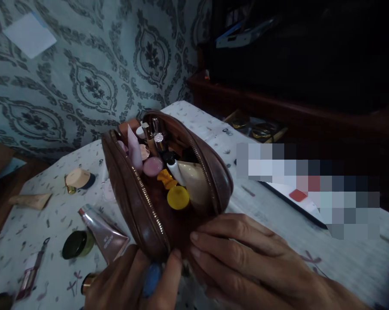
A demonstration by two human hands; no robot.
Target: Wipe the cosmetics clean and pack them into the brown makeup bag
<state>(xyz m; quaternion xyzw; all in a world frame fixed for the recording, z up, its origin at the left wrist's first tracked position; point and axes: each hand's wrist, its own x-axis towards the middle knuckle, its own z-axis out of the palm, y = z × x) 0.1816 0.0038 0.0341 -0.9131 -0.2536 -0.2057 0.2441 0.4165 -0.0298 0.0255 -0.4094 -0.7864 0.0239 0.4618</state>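
Observation:
A brown leather pouch [123,193] stands unzipped on the patterned cloth, its zipper edges spread apart. Inside are a yellow round item [178,197], a pink round jar [153,166], a beige tube [196,185], a pale pink tube [134,148] and several small bottles. My left hand [133,280] is at the pouch's near left corner, fingers bent around its edge, with something blue [152,280] showing between the fingers. My right hand [242,254] lies over the near right end, fingertips pressed on the brown leather.
Left of the pouch lie a metallic pink tube [106,234], a dark-lidded jar [75,244], a beige tube [31,201], a lip gloss [31,273] and a beige-capped item [80,178]. At right are a partly blurred flat object [294,198] and a small box [275,136].

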